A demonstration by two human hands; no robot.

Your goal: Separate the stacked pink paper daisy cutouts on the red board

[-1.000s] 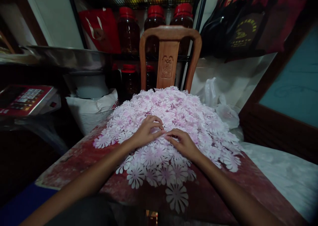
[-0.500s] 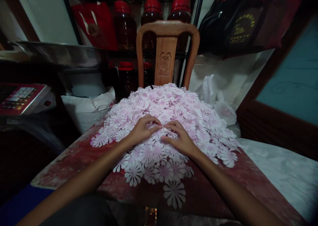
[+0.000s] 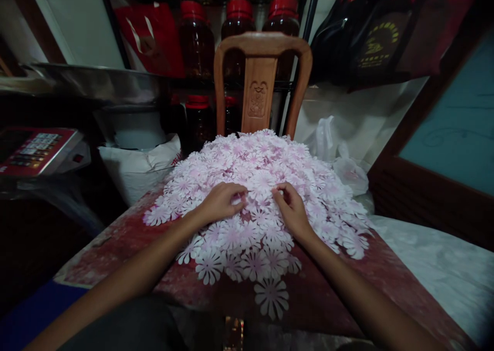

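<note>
A large heap of white flower cutouts with pinkish centres [image 3: 231,238] covers much of the red table. Over the middle of the heap, my right hand [image 3: 291,209] pinches the right edge of one flower cutout [image 3: 260,185] between thumb and fingertips. On the other side of that flower, my left hand [image 3: 222,203] is curved, with a gap between thumb and forefinger. Its fingertips are close to the petals; whether they touch is unclear. A single flower cutout [image 3: 271,298] lies at the near edge of the heap.
The red tabletop [image 3: 116,248] shows around the heap. Behind it stands a carved wooden chair [image 3: 258,96], before a rack of red-lidded jars [image 3: 196,42]. A white sack [image 3: 139,168] and a scale [image 3: 38,150] are at left. Plastic bags [image 3: 347,171] stand at right.
My hands have drawn apart from where their fingertips met. The right moved to the right and now pinches a flower's edge; the left shifted slightly left. A flower shows between them.
</note>
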